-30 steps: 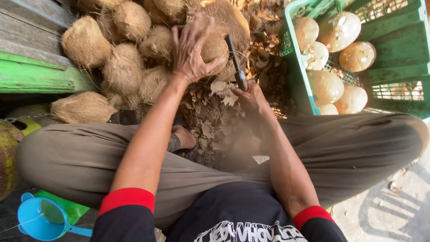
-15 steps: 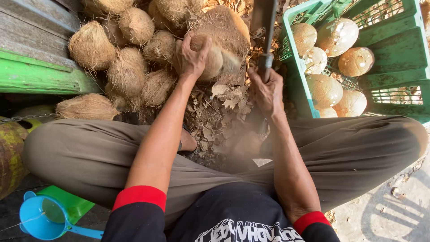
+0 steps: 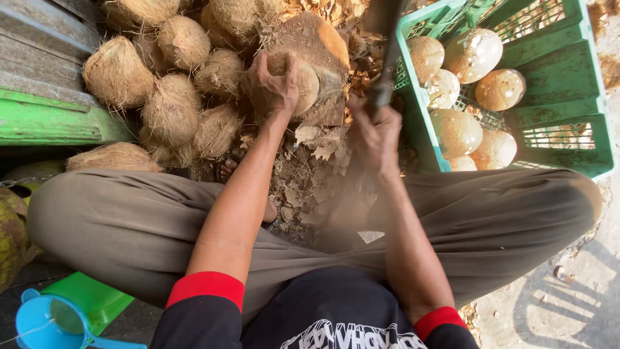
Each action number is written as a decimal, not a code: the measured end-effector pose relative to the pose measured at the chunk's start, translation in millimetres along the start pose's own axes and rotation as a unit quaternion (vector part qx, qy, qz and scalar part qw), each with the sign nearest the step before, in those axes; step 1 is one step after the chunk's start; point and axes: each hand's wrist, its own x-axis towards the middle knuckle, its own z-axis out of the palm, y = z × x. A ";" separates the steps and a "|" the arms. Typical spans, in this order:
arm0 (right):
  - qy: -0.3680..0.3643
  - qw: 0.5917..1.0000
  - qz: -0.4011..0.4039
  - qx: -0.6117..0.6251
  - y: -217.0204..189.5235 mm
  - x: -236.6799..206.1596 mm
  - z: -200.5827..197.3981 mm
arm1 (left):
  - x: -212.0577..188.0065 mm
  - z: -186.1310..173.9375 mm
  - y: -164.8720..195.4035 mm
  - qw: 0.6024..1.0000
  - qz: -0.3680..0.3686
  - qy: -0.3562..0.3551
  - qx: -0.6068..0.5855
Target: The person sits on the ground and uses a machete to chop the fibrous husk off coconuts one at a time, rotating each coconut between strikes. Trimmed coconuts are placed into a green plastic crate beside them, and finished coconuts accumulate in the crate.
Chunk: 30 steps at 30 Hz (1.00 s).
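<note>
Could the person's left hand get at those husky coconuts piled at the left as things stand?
Probably yes, once freed: the left hand is gripping a coconut on the wooden block, and the husky coconuts lie uncovered just beside it, with nothing between.

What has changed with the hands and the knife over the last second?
The left hand has closed on a husked coconut and set it on the wooden block. The right hand, which held the chopping blade low and slanted, has swung it up, nearly upright beside the green crate. The heap of husked coconuts, the peeled coconuts in the crate and the blue funnel stayed put.
</note>
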 end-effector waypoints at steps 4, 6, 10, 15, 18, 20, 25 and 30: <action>0.060 0.990 -0.077 0.098 -6.3 3.3 15.2 | -2.8 -1.0 7.7 0.997 -0.044 -0.045 -0.050; 0.074 0.991 0.113 0.011 8.8 -2.8 41.2 | 3.8 12.8 7.7 0.989 -0.068 -0.075 -0.110; -0.005 0.962 0.234 -0.143 12.0 -1.1 32.8 | 17.9 45.3 1.6 0.955 0.099 0.104 -0.259; 0.035 0.999 -0.005 0.036 -11.1 7.6 12.6 | 13.1 46.0 -5.1 0.988 0.005 -0.001 -0.157; 0.080 0.989 0.122 0.009 1.8 -3.6 42.4 | 6.5 21.6 -3.4 0.978 0.052 0.063 -0.194; 0.063 0.880 0.375 -0.285 19.8 -19.5 59.7 | 4.9 -1.4 -4.1 0.987 -0.005 0.007 -0.159; 0.000 0.910 0.360 -0.206 51.1 -24.3 49.5 | 17.3 -38.7 -27.5 0.953 -0.061 -0.080 -0.285; -0.080 0.920 0.213 -0.318 64.2 -7.8 36.4 | 37.8 -1.9 -47.9 0.905 -0.203 -0.040 -0.371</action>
